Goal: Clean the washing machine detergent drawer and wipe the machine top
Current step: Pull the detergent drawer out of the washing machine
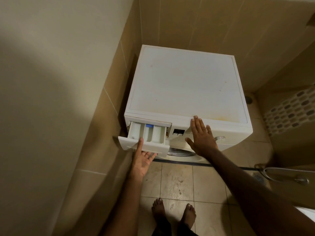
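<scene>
So the washing machine [184,99] was wedged into a tiled corner, white, front-loader, and the detergent drawer [146,135] at its upper left front was pulled most of the way out, sticking out toward the person. You could see three compartments in it, with a blue insert [149,126] at the back of the middle one. The left hand [142,160] was palm-up under the drawer's front panel, fingers tucked beneath the lip and the thumb laid up over the panel's front, so basically pinching that panel. The right hand [201,136] was flat with fingers straight and spread, pressed against the control panel just right of the small display [178,132], fingertips reaching the top's front edge. The machine top [187,79] had yellowish staining near the front right and a few small specks. Bare feet [173,212] stood on the grubby floor tiles [177,181], and a metal hose [283,174] lay off to the right.
</scene>
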Action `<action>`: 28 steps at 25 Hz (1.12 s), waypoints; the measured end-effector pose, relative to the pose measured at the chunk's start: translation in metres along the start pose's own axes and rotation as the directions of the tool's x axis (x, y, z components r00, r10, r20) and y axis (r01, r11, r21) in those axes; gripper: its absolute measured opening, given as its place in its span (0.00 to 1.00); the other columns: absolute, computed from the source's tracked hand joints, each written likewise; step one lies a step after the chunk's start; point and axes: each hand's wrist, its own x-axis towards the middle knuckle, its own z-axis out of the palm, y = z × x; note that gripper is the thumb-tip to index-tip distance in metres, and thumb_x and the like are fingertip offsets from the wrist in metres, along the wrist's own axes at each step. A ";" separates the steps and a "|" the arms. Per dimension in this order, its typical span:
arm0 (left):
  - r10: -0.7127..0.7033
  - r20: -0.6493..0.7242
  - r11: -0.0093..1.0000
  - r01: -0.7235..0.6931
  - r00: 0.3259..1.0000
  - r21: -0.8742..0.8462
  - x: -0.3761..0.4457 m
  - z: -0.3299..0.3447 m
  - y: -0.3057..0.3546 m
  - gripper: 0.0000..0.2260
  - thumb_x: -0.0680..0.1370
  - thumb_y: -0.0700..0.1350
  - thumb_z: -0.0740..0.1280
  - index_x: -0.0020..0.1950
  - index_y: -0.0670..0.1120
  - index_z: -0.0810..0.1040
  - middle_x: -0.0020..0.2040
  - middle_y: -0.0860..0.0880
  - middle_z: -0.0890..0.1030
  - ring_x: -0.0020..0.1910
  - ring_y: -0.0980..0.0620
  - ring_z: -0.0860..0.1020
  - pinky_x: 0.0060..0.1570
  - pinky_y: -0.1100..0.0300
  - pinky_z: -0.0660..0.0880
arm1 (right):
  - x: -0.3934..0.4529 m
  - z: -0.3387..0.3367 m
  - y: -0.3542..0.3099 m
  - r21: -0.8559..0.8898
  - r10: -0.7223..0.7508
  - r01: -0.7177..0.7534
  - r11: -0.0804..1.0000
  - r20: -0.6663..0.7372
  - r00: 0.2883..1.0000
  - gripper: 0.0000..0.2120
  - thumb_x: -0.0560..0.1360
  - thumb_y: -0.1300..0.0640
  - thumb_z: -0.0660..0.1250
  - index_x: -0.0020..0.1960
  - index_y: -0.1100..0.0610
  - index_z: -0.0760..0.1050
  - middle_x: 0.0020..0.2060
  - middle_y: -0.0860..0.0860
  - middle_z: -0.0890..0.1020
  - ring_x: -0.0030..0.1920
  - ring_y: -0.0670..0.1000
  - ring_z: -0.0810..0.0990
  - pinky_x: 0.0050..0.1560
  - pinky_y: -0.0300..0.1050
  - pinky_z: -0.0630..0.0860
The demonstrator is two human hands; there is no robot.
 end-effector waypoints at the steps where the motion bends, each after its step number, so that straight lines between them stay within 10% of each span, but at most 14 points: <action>1: 0.000 -0.014 1.000 0.000 1.000 -0.004 -0.006 -0.007 -0.003 0.30 0.76 0.51 0.73 0.75 0.46 0.68 0.67 0.37 0.78 0.67 0.37 0.77 0.69 0.36 0.73 | 0.000 -0.001 0.000 0.003 0.003 -0.003 1.000 0.002 1.000 0.42 0.84 0.37 0.53 0.83 0.59 0.35 0.82 0.57 0.35 0.83 0.57 0.37 0.82 0.60 0.45; 12: -0.018 -0.037 0.999 0.017 0.999 -0.032 -0.030 -0.022 -0.007 0.27 0.76 0.48 0.72 0.73 0.44 0.69 0.65 0.36 0.79 0.67 0.36 0.77 0.71 0.34 0.70 | 0.001 -0.008 -0.016 0.175 0.092 -0.092 0.980 0.008 0.996 0.40 0.85 0.39 0.54 0.84 0.60 0.41 0.83 0.57 0.40 0.83 0.58 0.41 0.81 0.60 0.48; 18: -0.035 -0.027 0.999 0.035 0.999 -0.008 -0.025 -0.019 -0.010 0.19 0.77 0.51 0.71 0.64 0.45 0.73 0.60 0.37 0.81 0.65 0.37 0.78 0.72 0.35 0.68 | -0.011 -0.019 -0.088 0.264 -0.107 0.188 0.946 -0.293 0.950 0.17 0.83 0.52 0.62 0.69 0.58 0.76 0.64 0.57 0.79 0.64 0.57 0.76 0.56 0.51 0.77; 22: -0.021 -0.035 0.999 0.022 0.999 0.041 -0.021 -0.019 -0.010 0.24 0.75 0.53 0.73 0.67 0.45 0.73 0.60 0.37 0.82 0.59 0.40 0.81 0.67 0.38 0.75 | 0.008 -0.018 -0.137 0.208 -0.280 0.275 0.939 -0.006 0.960 0.25 0.86 0.46 0.56 0.80 0.53 0.63 0.63 0.57 0.81 0.68 0.60 0.74 0.55 0.54 0.78; 28: -0.033 -0.047 0.995 0.037 0.998 0.088 -0.008 -0.028 -0.011 0.28 0.71 0.52 0.77 0.68 0.45 0.73 0.63 0.36 0.81 0.61 0.38 0.82 0.60 0.39 0.80 | 0.039 -0.007 -0.161 0.205 -0.159 0.127 0.971 0.149 0.976 0.33 0.86 0.40 0.52 0.85 0.50 0.44 0.55 0.60 0.84 0.63 0.62 0.78 0.57 0.57 0.79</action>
